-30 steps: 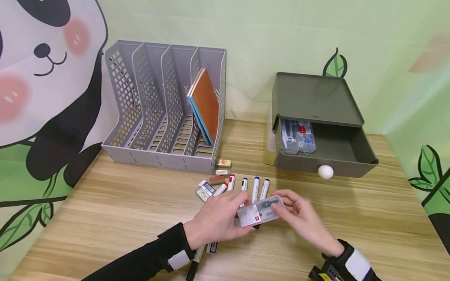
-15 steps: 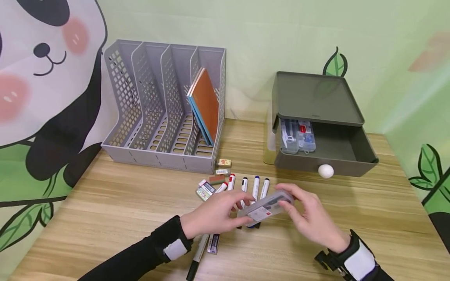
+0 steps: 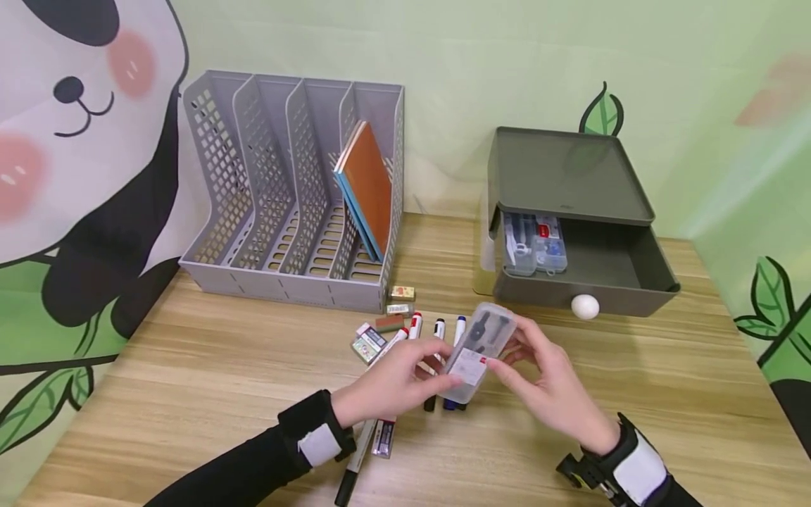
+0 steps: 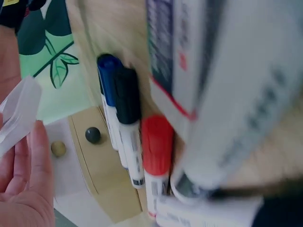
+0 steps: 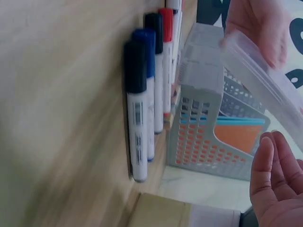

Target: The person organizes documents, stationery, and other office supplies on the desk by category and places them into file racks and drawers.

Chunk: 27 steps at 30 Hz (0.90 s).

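Note:
A clear plastic case (image 3: 484, 334) with a dark drawing compass and small parts inside is held tilted over the markers. My left hand (image 3: 389, 384) pinches its lower left edge, thumb in front. On the other side, my right hand (image 3: 554, 384) holds the case's right edge, thumb by the white label and fingers behind. Beneath it lie several whiteboard markers (image 5: 137, 109) with black, blue and red caps. In the left wrist view, the case (image 4: 21, 111) stands above my left fingers (image 4: 40, 161).
A grey file rack (image 3: 285, 285) with thin books (image 3: 367, 190) stands at the back left. At the right, a dark drawer box (image 3: 576, 172) has its drawer pulled out, with clear cases (image 3: 535, 246) inside. Several erasers (image 3: 389, 323) lie before the rack.
The compass case has turned from lying nearly level to a steep slant, its far end swung up and its label side facing the head camera. Both hands stay at it.

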Each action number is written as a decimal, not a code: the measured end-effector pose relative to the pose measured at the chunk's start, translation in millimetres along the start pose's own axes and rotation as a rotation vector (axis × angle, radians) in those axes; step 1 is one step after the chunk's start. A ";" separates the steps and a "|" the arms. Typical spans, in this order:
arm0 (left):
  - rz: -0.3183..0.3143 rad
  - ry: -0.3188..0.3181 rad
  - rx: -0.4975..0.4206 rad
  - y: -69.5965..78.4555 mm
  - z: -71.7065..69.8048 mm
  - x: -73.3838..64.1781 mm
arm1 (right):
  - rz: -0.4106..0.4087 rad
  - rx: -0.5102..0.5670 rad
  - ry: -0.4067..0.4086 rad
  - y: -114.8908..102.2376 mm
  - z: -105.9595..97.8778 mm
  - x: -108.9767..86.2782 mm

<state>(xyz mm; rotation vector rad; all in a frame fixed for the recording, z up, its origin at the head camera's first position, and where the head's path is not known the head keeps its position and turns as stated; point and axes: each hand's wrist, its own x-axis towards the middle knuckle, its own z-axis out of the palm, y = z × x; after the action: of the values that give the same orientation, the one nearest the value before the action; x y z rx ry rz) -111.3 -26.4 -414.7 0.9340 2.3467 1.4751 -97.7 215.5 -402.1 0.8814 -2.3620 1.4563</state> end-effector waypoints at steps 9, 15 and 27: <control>-0.042 0.028 -0.176 6.5 8.1 9.3 | 0.056 0.005 0.011 -2.4 6.2 2.1; -0.062 0.025 -0.171 9.8 10.4 14.5 | 0.101 0.049 0.014 -6.6 3.9 3.4; 0.066 0.053 0.038 23.8 0.0 30.4 | 0.113 0.134 0.096 -18.7 -15.0 10.5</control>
<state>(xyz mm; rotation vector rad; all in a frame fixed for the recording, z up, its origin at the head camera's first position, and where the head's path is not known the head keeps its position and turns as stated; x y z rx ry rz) -125.3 -0.7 -389.6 1.0028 2.4113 1.5018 -96.5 218.6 -376.2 0.7004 -2.2994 1.6783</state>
